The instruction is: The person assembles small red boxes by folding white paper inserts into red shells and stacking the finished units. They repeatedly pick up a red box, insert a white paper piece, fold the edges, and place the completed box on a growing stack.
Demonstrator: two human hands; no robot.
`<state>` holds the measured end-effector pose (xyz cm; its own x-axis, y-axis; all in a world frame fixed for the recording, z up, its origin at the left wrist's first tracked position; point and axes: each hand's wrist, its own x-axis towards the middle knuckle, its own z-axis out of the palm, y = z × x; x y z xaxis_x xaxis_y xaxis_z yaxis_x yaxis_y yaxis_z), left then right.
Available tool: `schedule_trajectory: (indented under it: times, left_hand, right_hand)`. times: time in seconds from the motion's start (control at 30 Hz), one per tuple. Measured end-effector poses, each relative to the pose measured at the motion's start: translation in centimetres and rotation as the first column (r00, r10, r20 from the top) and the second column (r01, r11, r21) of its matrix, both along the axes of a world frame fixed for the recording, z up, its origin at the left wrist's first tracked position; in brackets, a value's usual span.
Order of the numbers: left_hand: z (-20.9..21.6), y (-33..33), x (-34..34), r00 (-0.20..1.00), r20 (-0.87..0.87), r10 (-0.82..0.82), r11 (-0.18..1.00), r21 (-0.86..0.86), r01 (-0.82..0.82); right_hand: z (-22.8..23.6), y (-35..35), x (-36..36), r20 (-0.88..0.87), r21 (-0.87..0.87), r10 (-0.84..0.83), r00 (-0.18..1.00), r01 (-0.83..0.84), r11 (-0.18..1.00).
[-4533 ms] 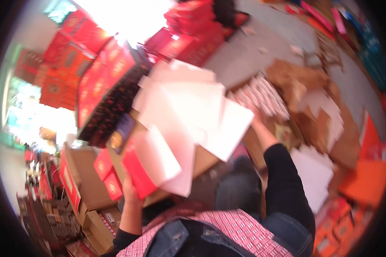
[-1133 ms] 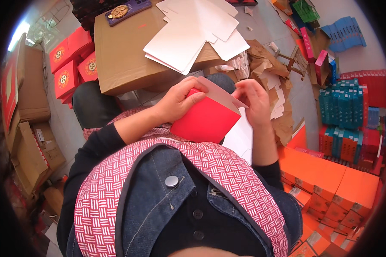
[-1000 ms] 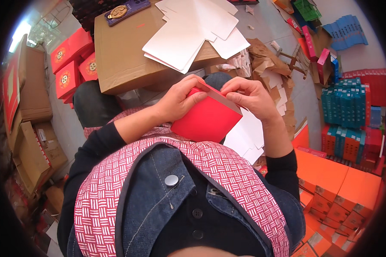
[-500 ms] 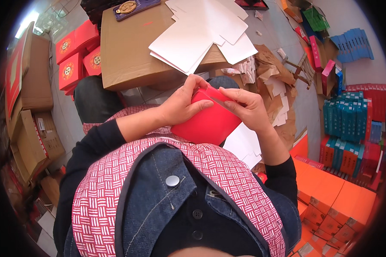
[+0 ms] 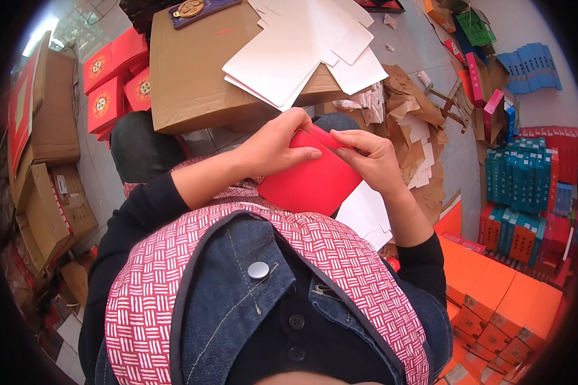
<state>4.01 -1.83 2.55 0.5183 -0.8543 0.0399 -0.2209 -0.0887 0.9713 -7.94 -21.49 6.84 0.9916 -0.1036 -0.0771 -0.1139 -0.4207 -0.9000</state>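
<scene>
A red box-like piece (image 5: pixel 311 181), seemingly of card, is held between my hands above my lap. My left hand (image 5: pixel 279 142) grips its upper left side, with the thumb lying on the near face and the fingers bent over the far edge. At the upper right edge, my right hand (image 5: pixel 369 156) pinches the piece between thumb and fingertips. Its far side and underside are hidden from me. White sheets (image 5: pixel 295 54) lie fanned out on a large brown cardboard box (image 5: pixel 196 77) just beyond my hands.
Red boxes with round emblems (image 5: pixel 106 102) stand at the far left. More white sheets (image 5: pixel 366 215) are at my right thigh, beside crumpled brown paper (image 5: pixel 404 96). Orange boxes (image 5: pixel 488 282) are stacked at the near right, teal boxes (image 5: pixel 520 179) behind them. An open carton (image 5: pixel 48 205) sits at left.
The red piece has tilted slightly, so more of its broad face shows. My left hand has shifted a little; the right keeps its pinch at the edge.
</scene>
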Motion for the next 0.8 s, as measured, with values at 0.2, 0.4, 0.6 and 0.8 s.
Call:
schedule_trajectory:
  times: [0.2, 0.4, 0.6, 0.8]
  left_hand:
    - [-0.4, 0.0, -1.2, 0.996, 0.049, 0.078, 0.986, -0.154, -0.069]
    - [-0.8, -0.7, -1.6, 0.995, 0.089, -0.051, 0.994, -0.094, 0.059]
    - [-0.5, -0.2, -1.8, 0.993, 0.089, 0.077, 0.985, -0.162, -0.062]
    - [-1.1, -0.4, -1.7, 0.988, 0.145, 0.049, 0.986, -0.166, -0.024]
  right_hand:
    - [0.1, 0.3, -0.1, 0.008, -0.040, -0.018, 1.000, 0.018, 0.999]
    - [0.1, 0.7, -0.2, -0.010, -0.100, 0.019, 1.000, -0.019, 0.995]
    - [0.3, 0.5, -0.3, -0.144, 0.194, -0.023, 0.989, 0.051, 0.980]
    - [0.1, 0.7, -0.1, -0.120, 0.241, -0.077, 0.990, 0.104, 0.965]
